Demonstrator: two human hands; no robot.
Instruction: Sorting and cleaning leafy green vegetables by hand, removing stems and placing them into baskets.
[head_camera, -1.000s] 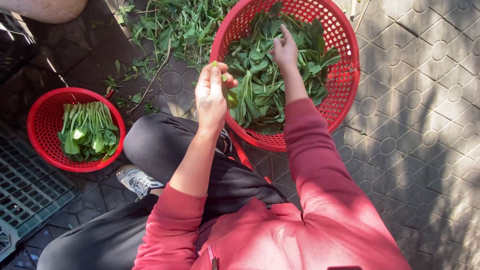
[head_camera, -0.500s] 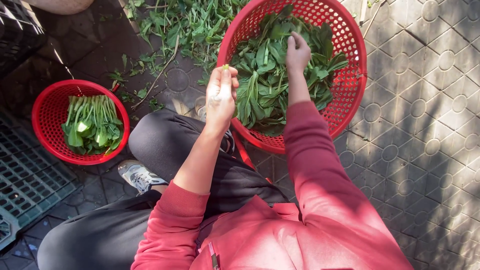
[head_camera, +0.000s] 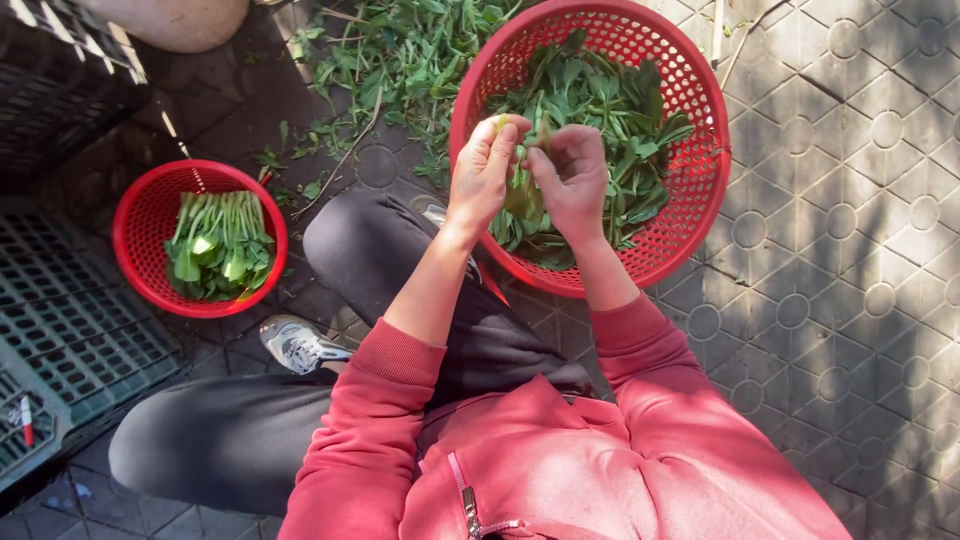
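Together, the left hand (head_camera: 483, 172) and right hand (head_camera: 572, 180) meet above the big red basket (head_camera: 700, 180), fingers of both pinched on a leafy green stem (head_camera: 522, 195). Left of that basket, well apart, sits a small red basket (head_camera: 135, 250) of trimmed greens (head_camera: 220, 245).

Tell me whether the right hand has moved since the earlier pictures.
Yes. The right hand drew back from deep over the large red basket toward its near side, meeting the left hand.

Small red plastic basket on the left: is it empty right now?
No, the small red plastic basket holds a bunch of trimmed green leafy stalks lying side by side inside it.
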